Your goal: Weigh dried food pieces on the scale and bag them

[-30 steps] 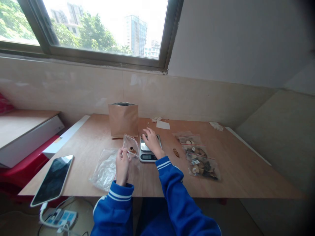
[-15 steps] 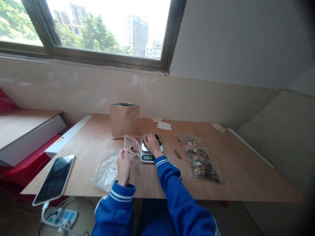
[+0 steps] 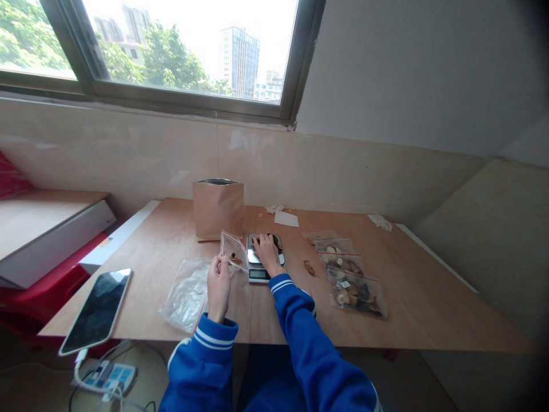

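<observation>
Plastic bag [image 3: 234,247], part-filled, pinched in the left hand [image 3: 219,289]; right hand [image 3: 268,253] over the scale [image 3: 258,275], I cannot tell its grasp. Packs [image 3: 354,293] filled; one slice [image 3: 309,268] unbagged.

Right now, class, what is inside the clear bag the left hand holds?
Inside the clear bag, a small dark piece and something brown show. The left hand covers its near corner, hiding anything there.

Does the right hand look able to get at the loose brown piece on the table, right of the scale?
Probably yes: the right hand is at the scale, the brown piece lies close by, and only a strip of table shows between; the filled bags sit farther right.
</observation>
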The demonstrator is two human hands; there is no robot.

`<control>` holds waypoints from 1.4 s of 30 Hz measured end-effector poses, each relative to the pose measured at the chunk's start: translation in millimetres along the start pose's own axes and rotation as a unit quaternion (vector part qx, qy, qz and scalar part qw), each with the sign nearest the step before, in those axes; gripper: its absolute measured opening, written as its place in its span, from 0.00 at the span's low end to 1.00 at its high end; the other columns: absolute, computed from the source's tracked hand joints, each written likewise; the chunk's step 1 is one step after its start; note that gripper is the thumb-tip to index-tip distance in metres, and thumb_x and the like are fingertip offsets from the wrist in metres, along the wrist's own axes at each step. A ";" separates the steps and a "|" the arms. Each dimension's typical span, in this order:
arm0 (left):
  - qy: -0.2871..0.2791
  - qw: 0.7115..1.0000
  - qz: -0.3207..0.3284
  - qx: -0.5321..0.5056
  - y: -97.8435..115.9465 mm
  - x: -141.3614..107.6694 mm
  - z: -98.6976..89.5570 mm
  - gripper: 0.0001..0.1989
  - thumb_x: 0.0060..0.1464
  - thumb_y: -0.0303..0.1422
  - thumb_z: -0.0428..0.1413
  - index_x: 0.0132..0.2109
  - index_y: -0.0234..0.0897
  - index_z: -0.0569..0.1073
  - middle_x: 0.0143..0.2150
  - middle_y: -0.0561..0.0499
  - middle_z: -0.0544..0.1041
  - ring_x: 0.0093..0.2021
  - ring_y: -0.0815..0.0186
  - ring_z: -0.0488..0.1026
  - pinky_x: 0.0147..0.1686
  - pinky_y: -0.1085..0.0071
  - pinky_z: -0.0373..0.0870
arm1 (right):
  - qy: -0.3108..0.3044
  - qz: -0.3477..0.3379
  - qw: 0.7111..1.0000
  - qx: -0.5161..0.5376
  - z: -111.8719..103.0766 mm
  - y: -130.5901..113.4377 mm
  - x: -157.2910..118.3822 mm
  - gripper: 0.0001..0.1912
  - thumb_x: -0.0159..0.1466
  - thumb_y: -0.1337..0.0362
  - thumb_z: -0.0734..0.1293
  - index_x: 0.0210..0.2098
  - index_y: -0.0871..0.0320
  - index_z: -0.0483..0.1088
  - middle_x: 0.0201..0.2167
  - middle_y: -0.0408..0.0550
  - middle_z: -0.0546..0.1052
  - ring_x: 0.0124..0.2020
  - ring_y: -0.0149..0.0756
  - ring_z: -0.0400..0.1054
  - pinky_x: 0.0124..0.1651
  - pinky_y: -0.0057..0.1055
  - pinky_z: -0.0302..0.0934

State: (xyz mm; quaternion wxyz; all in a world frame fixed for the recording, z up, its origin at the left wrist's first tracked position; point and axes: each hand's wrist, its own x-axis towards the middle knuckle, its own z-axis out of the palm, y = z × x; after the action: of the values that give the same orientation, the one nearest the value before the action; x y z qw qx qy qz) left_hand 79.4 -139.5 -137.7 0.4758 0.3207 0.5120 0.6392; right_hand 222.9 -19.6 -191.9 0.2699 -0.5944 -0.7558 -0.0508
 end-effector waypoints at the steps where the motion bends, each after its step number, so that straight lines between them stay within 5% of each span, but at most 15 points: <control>1: -0.001 1.000 0.003 -0.001 -0.4 0.1 0.1 0.15 0.50 0.45 0.56 0.30 0.38 0.63 0.42 0.48 0.75 0.43 0.63 0.72 0.38 0.71 0.71 | 0.001 0.000 1.000 0.001 -1.3 -0.3 0.0 0.11 0.69 0.65 0.58 0.37 0.58 0.71 0.37 0.56 0.75 0.42 0.45 0.65 0.48 0.42 0.60; 8: -0.017 0.999 0.038 0.015 -6.0 1.8 -0.7 0.16 0.52 0.45 0.55 0.30 0.38 0.65 0.53 0.44 0.74 0.50 0.59 0.72 0.43 0.68 0.70 | 0.026 0.071 0.993 0.089 -14.7 -4.1 -1.5 0.14 0.71 0.61 0.53 0.39 0.59 0.67 0.40 0.54 0.72 0.36 0.39 0.68 0.38 0.33 0.62; 15: -0.035 0.993 0.090 0.060 -16.9 3.6 1.0 0.16 0.56 0.47 0.53 0.33 0.38 0.69 0.58 0.43 0.71 0.59 0.56 0.66 0.57 0.62 0.61 | 0.156 0.122 0.924 0.327 -66.8 -48.7 10.4 0.16 0.70 0.53 0.52 0.37 0.55 0.64 0.34 0.48 0.75 0.37 0.36 0.70 0.42 0.31 0.62; 19: -0.040 0.991 0.117 0.060 -18.9 4.2 0.9 0.15 0.55 0.46 0.54 0.33 0.37 0.70 0.55 0.43 0.73 0.60 0.56 0.65 0.57 0.64 0.61 | 0.096 0.071 0.930 0.347 -94.3 -75.7 11.8 0.13 0.70 0.56 0.55 0.34 0.55 0.64 0.34 0.46 0.75 0.37 0.35 0.70 0.43 0.30 0.62; 26: -0.032 0.993 0.112 0.028 -15.1 4.1 -4.8 0.15 0.54 0.45 0.56 0.38 0.37 0.72 0.40 0.48 0.76 0.47 0.60 0.73 0.45 0.67 0.70 | -0.055 0.044 0.946 0.317 -104.2 -85.9 0.2 0.10 0.68 0.60 0.59 0.32 0.56 0.68 0.32 0.45 0.77 0.34 0.35 0.71 0.39 0.29 0.60; 36: -0.048 0.998 0.035 -0.028 -7.7 -2.0 -0.5 0.18 0.51 0.49 0.57 0.34 0.38 0.67 0.45 0.48 0.74 0.47 0.61 0.71 0.39 0.70 0.72 | -0.063 0.042 0.951 0.299 -111.9 -84.0 4.1 0.04 0.63 0.68 0.63 0.37 0.57 0.69 0.34 0.46 0.75 0.37 0.34 0.70 0.43 0.31 0.62; 42: -0.018 0.997 -0.025 -0.068 3.8 -3.3 -4.1 0.19 0.48 0.48 0.58 0.32 0.38 0.63 0.49 0.48 0.73 0.46 0.64 0.72 0.33 0.74 0.71 | 0.009 0.013 0.951 0.309 -103.5 -63.0 5.2 0.10 0.66 0.63 0.59 0.41 0.56 0.71 0.41 0.48 0.71 0.43 0.35 0.68 0.49 0.33 0.62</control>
State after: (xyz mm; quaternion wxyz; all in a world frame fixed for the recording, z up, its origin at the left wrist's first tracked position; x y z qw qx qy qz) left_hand 75.8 -144.1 -134.9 0.5215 0.2861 0.4665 0.6546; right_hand 199.8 -74.4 -86.2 0.4483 -0.4908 -0.7243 0.1833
